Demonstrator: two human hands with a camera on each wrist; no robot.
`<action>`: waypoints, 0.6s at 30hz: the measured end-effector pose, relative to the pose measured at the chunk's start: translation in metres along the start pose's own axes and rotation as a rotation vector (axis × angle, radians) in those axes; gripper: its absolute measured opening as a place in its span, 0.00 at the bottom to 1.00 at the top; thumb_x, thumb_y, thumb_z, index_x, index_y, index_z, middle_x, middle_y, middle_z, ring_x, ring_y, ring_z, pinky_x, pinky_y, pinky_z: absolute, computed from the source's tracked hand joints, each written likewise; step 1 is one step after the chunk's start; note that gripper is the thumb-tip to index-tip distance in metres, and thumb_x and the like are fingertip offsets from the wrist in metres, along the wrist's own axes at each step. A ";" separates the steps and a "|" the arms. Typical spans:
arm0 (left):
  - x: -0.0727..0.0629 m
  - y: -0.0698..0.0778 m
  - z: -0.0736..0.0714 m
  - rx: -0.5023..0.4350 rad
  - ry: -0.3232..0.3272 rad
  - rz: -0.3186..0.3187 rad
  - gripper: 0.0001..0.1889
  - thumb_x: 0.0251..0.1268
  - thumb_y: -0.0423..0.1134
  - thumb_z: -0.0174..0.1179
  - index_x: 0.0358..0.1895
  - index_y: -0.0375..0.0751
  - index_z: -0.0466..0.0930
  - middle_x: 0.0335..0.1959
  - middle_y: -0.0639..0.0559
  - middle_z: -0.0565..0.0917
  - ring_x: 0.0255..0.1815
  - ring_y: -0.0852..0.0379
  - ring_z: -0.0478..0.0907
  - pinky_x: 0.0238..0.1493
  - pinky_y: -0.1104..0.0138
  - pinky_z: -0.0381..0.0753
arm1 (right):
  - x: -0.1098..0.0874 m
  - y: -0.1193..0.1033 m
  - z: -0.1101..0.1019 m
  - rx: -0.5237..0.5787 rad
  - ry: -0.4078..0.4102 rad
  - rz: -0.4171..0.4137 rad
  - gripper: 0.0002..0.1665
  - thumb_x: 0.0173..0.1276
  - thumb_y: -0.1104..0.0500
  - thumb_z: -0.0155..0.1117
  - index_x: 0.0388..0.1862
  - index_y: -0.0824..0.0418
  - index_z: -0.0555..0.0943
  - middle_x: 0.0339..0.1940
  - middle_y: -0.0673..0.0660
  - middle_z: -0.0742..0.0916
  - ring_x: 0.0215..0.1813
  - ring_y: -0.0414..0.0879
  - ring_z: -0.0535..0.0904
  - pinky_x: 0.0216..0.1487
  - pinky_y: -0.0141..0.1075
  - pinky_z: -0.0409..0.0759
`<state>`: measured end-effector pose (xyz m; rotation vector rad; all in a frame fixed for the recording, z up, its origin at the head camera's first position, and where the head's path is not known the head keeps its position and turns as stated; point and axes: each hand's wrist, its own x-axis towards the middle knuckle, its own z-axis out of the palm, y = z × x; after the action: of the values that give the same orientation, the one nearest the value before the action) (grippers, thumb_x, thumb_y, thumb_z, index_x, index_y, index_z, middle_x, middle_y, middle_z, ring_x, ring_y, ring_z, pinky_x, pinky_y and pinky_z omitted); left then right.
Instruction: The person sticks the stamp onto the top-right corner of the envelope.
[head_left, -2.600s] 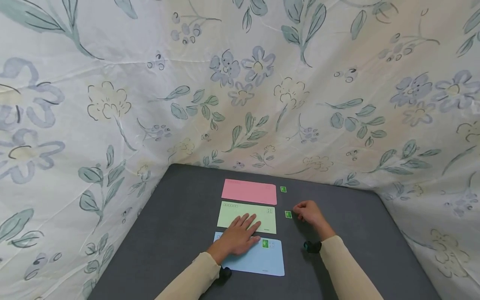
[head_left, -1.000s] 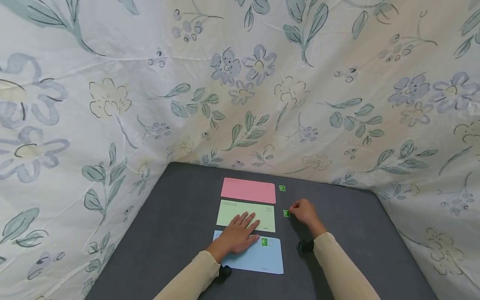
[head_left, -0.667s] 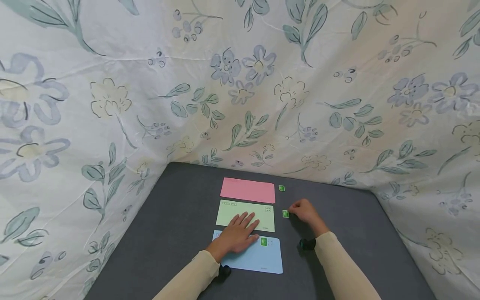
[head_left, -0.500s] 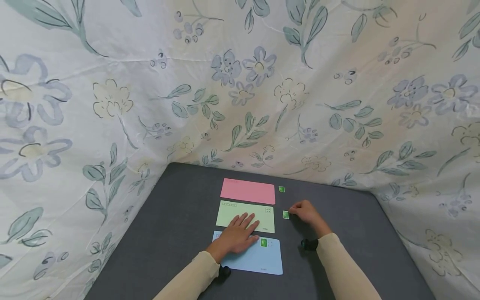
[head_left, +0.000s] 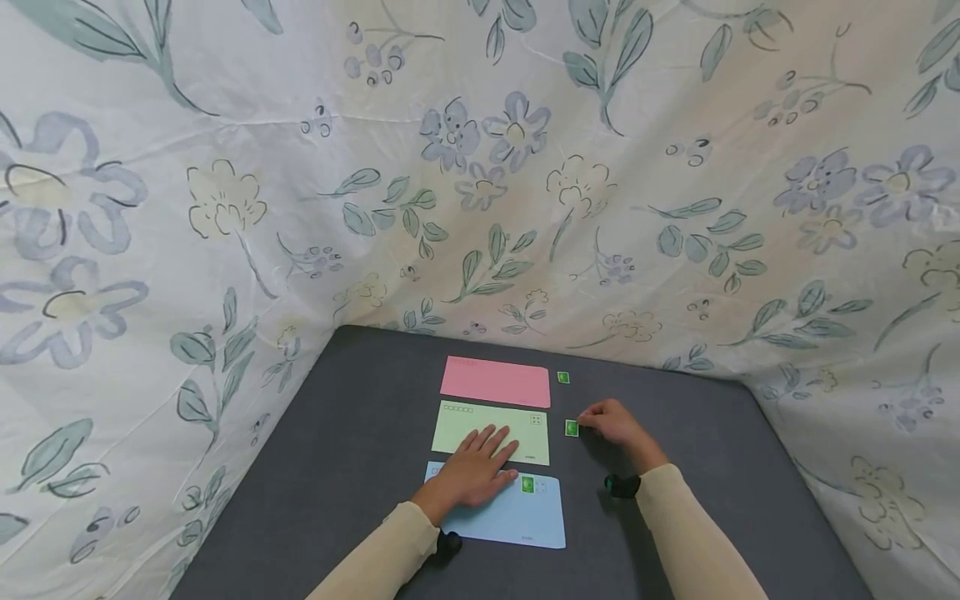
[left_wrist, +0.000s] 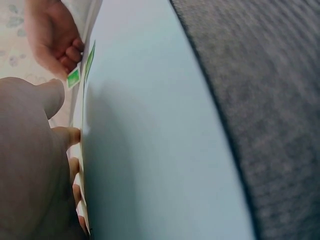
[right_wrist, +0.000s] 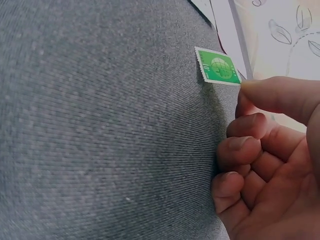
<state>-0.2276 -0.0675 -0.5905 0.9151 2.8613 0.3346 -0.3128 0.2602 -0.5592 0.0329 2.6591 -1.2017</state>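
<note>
My left hand (head_left: 474, 477) lies with fingers spread across the blue envelope (head_left: 517, 521) and the lower part of the green envelope (head_left: 491, 414). My right hand (head_left: 617, 425) pinches a green postage stamp (right_wrist: 218, 66) by one edge, between thumb and index finger; its other fingers are curled. The stamp, white-bordered with a globe picture, is just right of the green envelope and casts a shadow on the dark cloth in the right wrist view. Another green stamp (head_left: 528, 484) is on the blue envelope's upper right. The index fingertip is mostly hidden behind the thumb.
A pink envelope (head_left: 495, 382) lies beyond the green one, with another green stamp (head_left: 563, 377) just to its right. Dark grey cloth (head_left: 375, 433) covers the table. A floral curtain (head_left: 480, 167) hangs behind and at both sides.
Since the earliest frame, the right hand's fingertips have moved slightly left to the near stamp's right edge and now pinch it. The left hand stays in place.
</note>
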 end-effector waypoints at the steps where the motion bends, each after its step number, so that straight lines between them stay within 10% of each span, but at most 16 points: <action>1: 0.000 0.000 0.000 -0.002 0.000 0.000 0.34 0.88 0.63 0.41 0.88 0.56 0.59 0.90 0.53 0.53 0.90 0.49 0.45 0.86 0.49 0.44 | 0.000 0.000 0.000 0.006 0.000 0.003 0.12 0.78 0.60 0.69 0.36 0.64 0.92 0.30 0.56 0.82 0.35 0.49 0.76 0.37 0.41 0.72; 18: 0.001 0.001 0.000 -0.004 -0.007 -0.007 0.34 0.87 0.63 0.42 0.88 0.56 0.60 0.90 0.53 0.53 0.90 0.48 0.45 0.86 0.48 0.44 | -0.011 -0.008 0.001 0.038 0.022 -0.050 0.15 0.82 0.60 0.64 0.35 0.66 0.89 0.28 0.55 0.82 0.39 0.50 0.77 0.43 0.43 0.72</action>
<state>-0.2274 -0.0658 -0.5907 0.9032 2.8562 0.3362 -0.3026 0.2555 -0.5518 -0.0147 2.6706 -1.2747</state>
